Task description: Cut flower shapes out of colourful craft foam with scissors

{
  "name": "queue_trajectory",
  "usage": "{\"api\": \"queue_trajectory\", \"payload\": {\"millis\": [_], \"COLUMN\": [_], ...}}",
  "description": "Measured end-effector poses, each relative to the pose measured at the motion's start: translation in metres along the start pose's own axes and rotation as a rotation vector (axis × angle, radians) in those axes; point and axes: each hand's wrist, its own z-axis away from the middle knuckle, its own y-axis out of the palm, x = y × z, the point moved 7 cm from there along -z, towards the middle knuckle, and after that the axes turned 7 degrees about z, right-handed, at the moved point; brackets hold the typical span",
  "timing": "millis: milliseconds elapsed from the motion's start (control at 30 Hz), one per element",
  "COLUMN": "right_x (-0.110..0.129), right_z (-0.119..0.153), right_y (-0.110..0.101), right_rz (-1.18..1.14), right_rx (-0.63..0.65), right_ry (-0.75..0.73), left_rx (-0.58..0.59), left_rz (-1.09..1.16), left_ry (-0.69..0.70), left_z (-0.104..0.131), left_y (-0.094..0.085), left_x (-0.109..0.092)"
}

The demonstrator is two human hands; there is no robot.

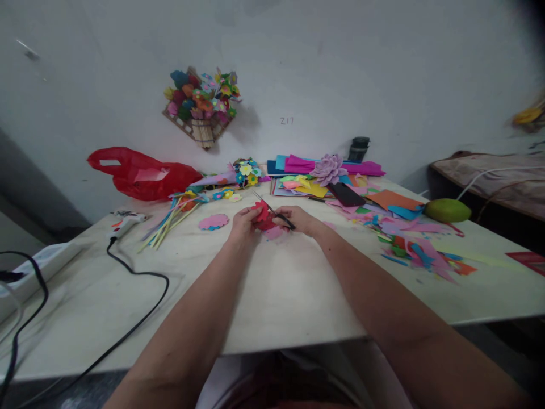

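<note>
My left hand [244, 222] pinches a red paper flower [261, 212] with a scalloped edge over the middle of the table. In my right hand [298, 219] is a pair of scissors [264, 202] with dark handles, its blades pointing up and left beside the red piece. More red material shows between the two hands, and pink scraps [273, 233] lie just under them. Left of my left hand rests a pink scalloped cutout [213, 221] with some blue showing beneath it.
A glue gun [128, 223] and a power strip [38, 272] with cables are at left. Behind stand a red plastic bag [140, 176], yellow stems [166, 224] and foam flowers [248, 170]. Coloured scraps [421, 250], a phone [346, 194] and a green mango-like fruit [448, 210] lie at right.
</note>
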Motion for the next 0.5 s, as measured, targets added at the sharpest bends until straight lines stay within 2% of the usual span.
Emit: {"api": "queue_trajectory", "payload": {"millis": [500], "right_x": [-0.0011], "right_z": [0.003], "right_y": [0.0025], "right_rz": [-0.032], "right_rx": [0.01], "right_ry": [0.038], "left_rx": [0.039], "left_rz": [-0.029], "left_ry": [0.034], "left_z": [-0.0004], "left_y": [-0.0001], "left_x": [-0.0048]}}
